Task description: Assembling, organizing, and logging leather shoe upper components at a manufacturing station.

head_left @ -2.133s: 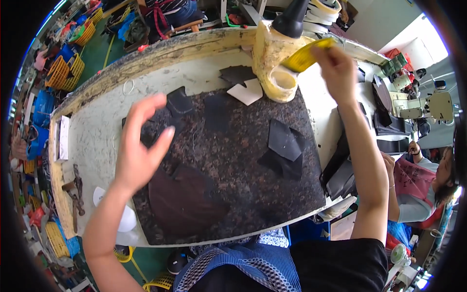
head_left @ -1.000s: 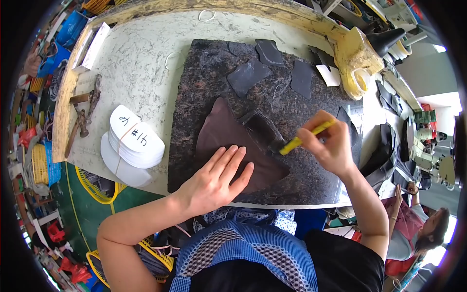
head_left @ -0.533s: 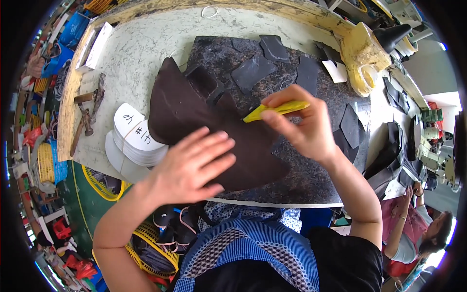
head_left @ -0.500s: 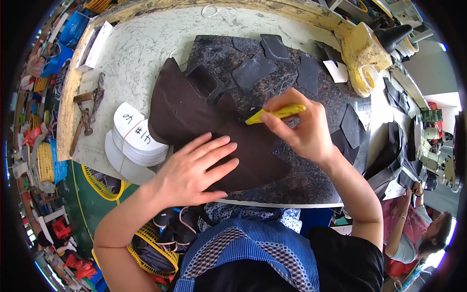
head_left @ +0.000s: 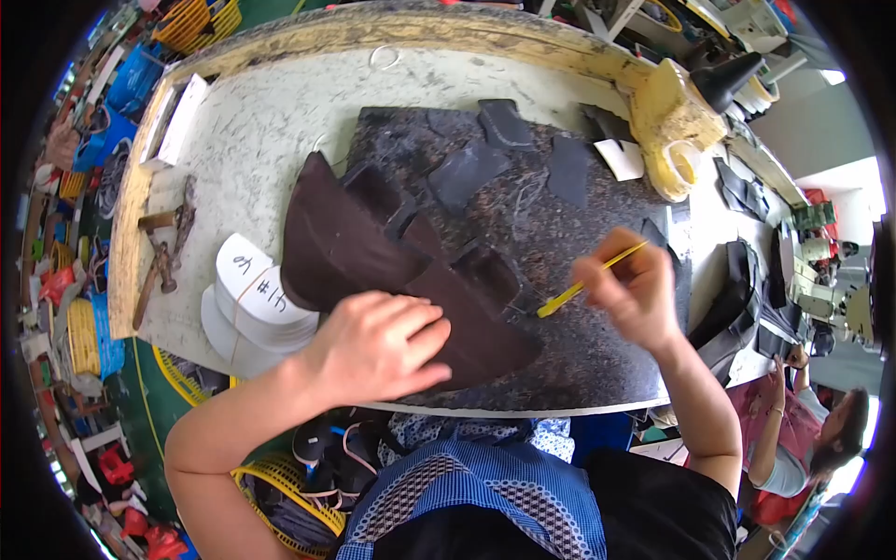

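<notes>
My left hand (head_left: pixel 378 345) is closed, its fingers curled on the near part of a dark brown sheet of leather-like material (head_left: pixel 345 257). The fingertips are partly hidden, and the thumb points to the right. The sheet has a curved outline and lies on a dark, worn board (head_left: pixel 597 345). Small dark flaps (head_left: pixel 490 273) stick out along its far edge. To the right of the sheet, my right hand (head_left: pixel 630 289) grips a slim, flat yellow tool (head_left: pixel 565 299) above the board. The tool's tip points down and left; the hand is slightly blurred.
Stacked white rounded cards (head_left: pixel 257 299) lie left of the sheet, with hammers (head_left: pixel 166 252) beyond them. Several dark cut pieces (head_left: pixel 467 173) lie on the board's far part. A yellow crusted block (head_left: pixel 672 121) stands far right. Another person (head_left: pixel 793 420) works at the right.
My right hand has moved right and nearer, off the sheet, with the yellow tool. My left hand has gone from spread flat to curled. Another dark flap now shows at the sheet's edge.
</notes>
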`<state>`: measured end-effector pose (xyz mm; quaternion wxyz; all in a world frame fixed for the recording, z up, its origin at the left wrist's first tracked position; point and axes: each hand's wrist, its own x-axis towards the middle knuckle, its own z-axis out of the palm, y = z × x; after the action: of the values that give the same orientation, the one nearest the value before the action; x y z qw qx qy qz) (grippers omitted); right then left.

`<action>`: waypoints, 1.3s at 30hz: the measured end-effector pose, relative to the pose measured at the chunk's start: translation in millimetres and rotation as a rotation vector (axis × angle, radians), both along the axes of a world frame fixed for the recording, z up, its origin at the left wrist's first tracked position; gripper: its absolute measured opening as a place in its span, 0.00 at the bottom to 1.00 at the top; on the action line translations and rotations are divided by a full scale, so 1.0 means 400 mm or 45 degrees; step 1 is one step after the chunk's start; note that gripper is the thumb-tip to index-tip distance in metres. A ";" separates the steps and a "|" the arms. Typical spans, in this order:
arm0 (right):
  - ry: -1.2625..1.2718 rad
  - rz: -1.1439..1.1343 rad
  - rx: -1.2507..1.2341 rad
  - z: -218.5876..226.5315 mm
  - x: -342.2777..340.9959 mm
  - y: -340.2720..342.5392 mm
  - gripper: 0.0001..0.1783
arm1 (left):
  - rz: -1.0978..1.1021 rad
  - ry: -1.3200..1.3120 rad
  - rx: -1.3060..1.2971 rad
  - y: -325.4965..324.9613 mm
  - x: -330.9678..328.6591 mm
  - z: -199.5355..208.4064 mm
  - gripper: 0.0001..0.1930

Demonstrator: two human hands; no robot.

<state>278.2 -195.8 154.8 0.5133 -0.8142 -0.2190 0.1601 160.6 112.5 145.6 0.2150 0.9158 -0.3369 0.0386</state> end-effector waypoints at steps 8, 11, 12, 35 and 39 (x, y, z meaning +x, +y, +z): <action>-0.782 -0.907 -0.233 0.134 0.308 -0.251 0.20 | 0.610 0.042 -0.081 0.052 0.307 -0.054 0.18; -0.606 -0.895 -0.209 0.065 0.380 -0.265 0.23 | 0.636 0.092 0.059 0.040 0.348 -0.070 0.18; -0.521 -0.887 -0.275 0.043 0.390 -0.282 0.25 | 0.635 0.118 0.060 0.031 0.359 -0.067 0.18; 0.907 -0.249 0.687 -0.046 -0.345 0.103 0.07 | 0.352 1.271 -0.604 -0.053 -0.010 0.066 0.09; 0.991 -0.189 0.451 -0.036 -0.319 0.075 0.11 | 0.172 1.109 -0.559 -0.031 0.024 0.057 0.09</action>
<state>150.4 -165.7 140.3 0.6995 -0.6060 0.0261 0.3778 170.3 100.2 168.3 0.5210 0.7996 -0.1392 -0.2640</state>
